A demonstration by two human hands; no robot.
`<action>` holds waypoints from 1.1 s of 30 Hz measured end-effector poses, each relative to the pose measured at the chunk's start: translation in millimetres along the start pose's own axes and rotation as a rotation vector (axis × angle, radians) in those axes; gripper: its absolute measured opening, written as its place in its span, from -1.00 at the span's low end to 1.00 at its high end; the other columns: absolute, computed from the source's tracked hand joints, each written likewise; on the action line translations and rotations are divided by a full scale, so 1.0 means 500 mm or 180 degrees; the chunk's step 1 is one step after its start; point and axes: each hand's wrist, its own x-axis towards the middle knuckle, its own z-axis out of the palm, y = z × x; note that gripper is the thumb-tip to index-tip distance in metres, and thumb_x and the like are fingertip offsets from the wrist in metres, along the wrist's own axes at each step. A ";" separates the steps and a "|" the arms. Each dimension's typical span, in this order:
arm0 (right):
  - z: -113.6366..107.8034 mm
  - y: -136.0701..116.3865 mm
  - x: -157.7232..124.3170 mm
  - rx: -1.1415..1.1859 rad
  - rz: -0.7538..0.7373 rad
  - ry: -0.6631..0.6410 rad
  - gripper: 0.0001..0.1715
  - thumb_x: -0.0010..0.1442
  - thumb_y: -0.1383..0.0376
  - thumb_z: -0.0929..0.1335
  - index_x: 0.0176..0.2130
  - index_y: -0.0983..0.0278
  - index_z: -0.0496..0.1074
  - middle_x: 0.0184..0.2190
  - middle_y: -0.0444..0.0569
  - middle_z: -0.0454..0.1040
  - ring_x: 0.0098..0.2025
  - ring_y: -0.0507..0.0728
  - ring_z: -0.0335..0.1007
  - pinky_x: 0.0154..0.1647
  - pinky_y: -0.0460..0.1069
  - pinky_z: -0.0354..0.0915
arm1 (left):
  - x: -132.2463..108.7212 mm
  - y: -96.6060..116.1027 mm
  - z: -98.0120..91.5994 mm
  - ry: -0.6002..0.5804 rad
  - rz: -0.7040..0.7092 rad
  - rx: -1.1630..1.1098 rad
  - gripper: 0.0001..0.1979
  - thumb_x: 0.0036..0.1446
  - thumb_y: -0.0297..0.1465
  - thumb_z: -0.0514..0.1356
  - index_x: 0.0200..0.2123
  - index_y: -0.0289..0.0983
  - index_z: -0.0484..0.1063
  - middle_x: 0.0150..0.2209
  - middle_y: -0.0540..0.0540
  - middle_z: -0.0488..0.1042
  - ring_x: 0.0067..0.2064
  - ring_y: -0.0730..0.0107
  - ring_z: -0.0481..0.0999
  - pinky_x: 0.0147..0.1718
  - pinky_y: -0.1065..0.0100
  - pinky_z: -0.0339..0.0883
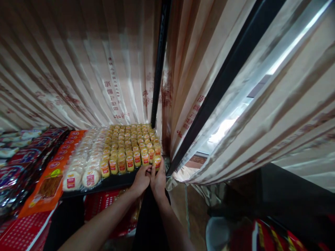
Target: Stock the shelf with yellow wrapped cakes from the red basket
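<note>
My right hand [158, 182] is closed around a small yellow wrapped snack cake [157, 162] with a red and white label, at the front right corner of the display. Close against it, my left hand [141, 180] has its fingers curled in; whatever they hold, if anything, is hidden. Rows of matching yellow wrapped cakes [121, 163] stand upright just beyond both hands. To their left are two rows of round white cakes [90, 178] in clear wrappers. The cakes sit on a black shelf [115, 183].
An orange snack packet [56, 174] and dark shiny packets [28, 157] lie farther left. Pleated curtains [125, 69] hang behind, with black posts [160, 62] at the corner. Red baskets [28, 230] are below. A pale container [217, 232] stands at lower right.
</note>
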 end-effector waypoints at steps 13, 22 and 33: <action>0.054 0.062 0.033 -0.0174 -0.0240 0.0370 -0.35 0.25 0.24 0.05 0.26 0.42 -0.11 0.23 0.27 0.02 0.26 0.22 -0.09 0.17 0.21 0.03 | 0.016 0.002 0.029 -0.0293 0.0019 -0.0263 -0.74 0.06 -0.45 0.11 -0.13 -0.27 0.41 -0.08 -0.13 0.47 -0.09 0.30 0.47 -0.01 0.27 0.29; 0.065 0.071 0.032 -0.0335 -0.0263 0.0488 -0.36 0.27 0.22 0.05 0.26 0.43 -0.12 0.21 0.28 0.07 0.25 0.22 -0.04 0.15 0.18 0.08 | 0.039 -0.023 0.047 -0.0182 0.0356 -0.0070 -0.66 0.00 -0.52 0.15 -0.09 -0.26 0.40 0.18 -0.18 0.23 0.22 0.20 0.16 0.22 0.14 -0.03; 0.081 0.101 0.036 -0.0626 -0.0428 0.0571 -0.34 0.28 0.28 0.04 0.30 0.35 -0.29 0.25 0.25 -0.01 0.28 0.19 -0.10 0.18 0.20 0.06 | 0.055 0.003 0.057 -0.0398 0.0434 -0.0035 -0.58 -0.05 -0.61 0.09 -0.10 -0.25 0.44 0.09 -0.14 0.36 0.17 0.20 0.24 0.21 0.10 -0.01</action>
